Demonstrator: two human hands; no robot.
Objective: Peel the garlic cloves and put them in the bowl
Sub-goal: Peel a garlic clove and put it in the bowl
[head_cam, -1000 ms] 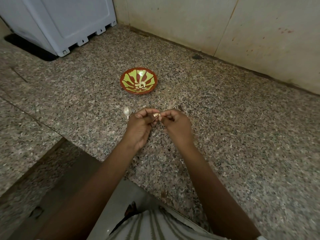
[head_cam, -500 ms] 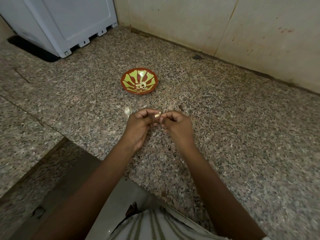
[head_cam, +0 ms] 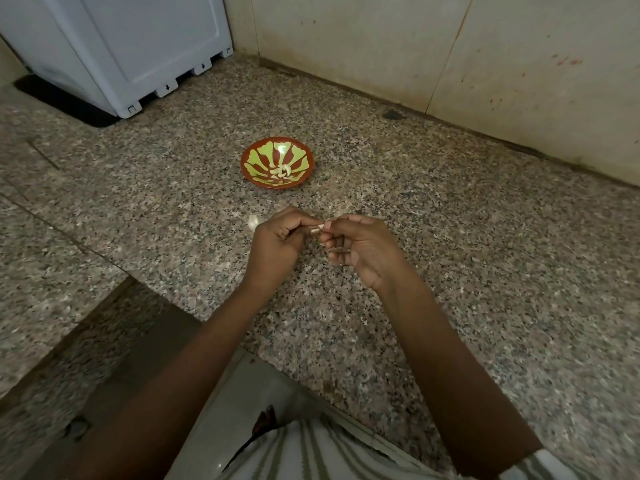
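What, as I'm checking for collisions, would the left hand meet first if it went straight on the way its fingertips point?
The right hand, almost at once: both pinch the small pale garlic clove between them. The left hand points straight at it; depth seems matched.

Over the speckled bench (head_cam: pixel 450 237), the left hand (head_cam: pixel 277 244) pinches a garlic clove (head_cam: pixel 317 231) while the right hand (head_cam: pixel 360 249) picks at its tip with curled fingers (head_cam: pixel 341 223). Beyond them, a red-and-green bowl (head_cam: pixel 299 156) holds peeled cloves (head_cam: pixel 281 171).
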